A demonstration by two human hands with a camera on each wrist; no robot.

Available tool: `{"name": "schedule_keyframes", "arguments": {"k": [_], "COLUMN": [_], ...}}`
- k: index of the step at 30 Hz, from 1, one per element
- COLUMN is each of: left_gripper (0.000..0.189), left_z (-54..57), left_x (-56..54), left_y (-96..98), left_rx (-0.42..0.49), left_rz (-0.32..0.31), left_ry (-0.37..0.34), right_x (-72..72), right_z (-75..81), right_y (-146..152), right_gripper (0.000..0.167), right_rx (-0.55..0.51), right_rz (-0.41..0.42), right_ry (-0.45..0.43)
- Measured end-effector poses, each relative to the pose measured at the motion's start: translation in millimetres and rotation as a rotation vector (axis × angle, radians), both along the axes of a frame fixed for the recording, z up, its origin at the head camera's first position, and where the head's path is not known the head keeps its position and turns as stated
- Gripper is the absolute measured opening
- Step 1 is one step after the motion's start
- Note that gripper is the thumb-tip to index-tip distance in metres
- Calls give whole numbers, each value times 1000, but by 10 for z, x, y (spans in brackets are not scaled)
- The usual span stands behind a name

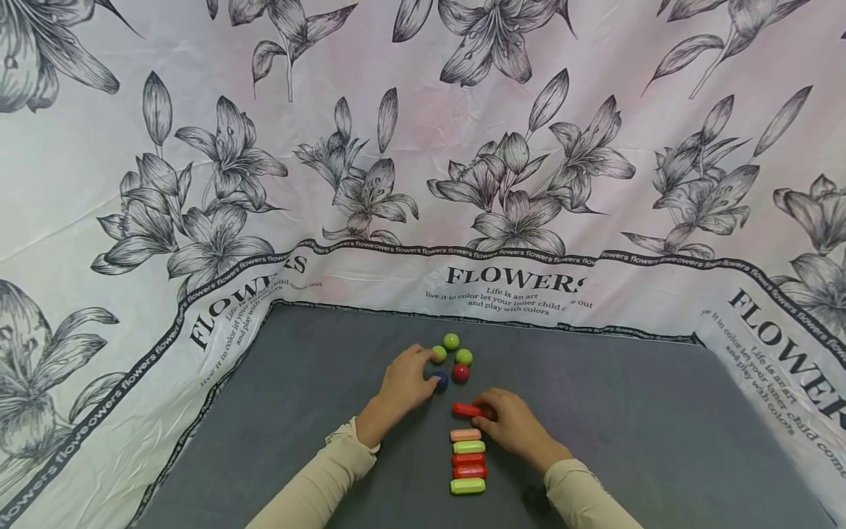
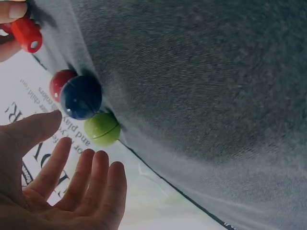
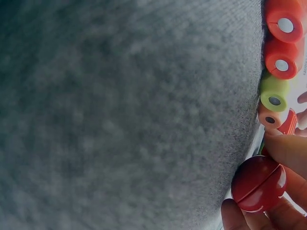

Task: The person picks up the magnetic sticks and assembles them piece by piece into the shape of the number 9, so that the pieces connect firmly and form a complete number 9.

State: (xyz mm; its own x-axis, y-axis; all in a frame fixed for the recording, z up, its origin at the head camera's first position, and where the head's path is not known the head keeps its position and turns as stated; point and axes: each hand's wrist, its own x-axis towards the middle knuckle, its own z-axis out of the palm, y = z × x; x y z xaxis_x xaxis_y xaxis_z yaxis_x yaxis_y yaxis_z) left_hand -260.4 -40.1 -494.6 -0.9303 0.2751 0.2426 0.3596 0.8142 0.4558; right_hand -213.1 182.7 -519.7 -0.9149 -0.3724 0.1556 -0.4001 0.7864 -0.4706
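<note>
My left hand [image 1: 406, 378] reaches over a cluster of balls, thumb tip by the blue ball [image 1: 440, 380] and index fingertip by a green ball [image 1: 439, 354]. Its fingers look spread and relaxed in the left wrist view, beside the blue ball [image 2: 80, 97]. A red ball [image 1: 461, 373] and two more green balls [image 1: 464, 357] sit close by. My right hand [image 1: 512, 420] pinches a red rod [image 1: 465, 409] that points left. In the right wrist view a dark red ball [image 3: 259, 184] lies among the same hand's fingers, at the rod's inner end.
Below the held rod, several short rods lie in a column: a pink one [image 1: 465, 435], a yellow-green one [image 1: 468, 447], red ones [image 1: 469, 459] and another yellow-green one [image 1: 467, 486]. The grey tabletop [image 1: 317, 367] ends at a flower-printed cloth [image 1: 370, 279] behind and at the sides.
</note>
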Motion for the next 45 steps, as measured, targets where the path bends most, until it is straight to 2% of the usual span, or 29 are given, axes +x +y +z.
{"name": "schedule_keyframes", "arguments": {"k": [14,29,45], "left_gripper": [23,30,32], "left_z": [-84,-116,-176], "left_x": [-18,8,44], "left_y": [27,63,62], "left_rx": [-68,-110,-121], "left_rz": [-38,-105,-137], "left_ry": [-19,-41,-43], "right_x": [9,-14,-11], "right_z": [18,31,18], "right_y": [-6,8,6], "right_gripper": [19,19,19], "right_rx": [-3,16,13], "right_rz": [-3,-6,4], "right_ry": [-21,1,-4]}}
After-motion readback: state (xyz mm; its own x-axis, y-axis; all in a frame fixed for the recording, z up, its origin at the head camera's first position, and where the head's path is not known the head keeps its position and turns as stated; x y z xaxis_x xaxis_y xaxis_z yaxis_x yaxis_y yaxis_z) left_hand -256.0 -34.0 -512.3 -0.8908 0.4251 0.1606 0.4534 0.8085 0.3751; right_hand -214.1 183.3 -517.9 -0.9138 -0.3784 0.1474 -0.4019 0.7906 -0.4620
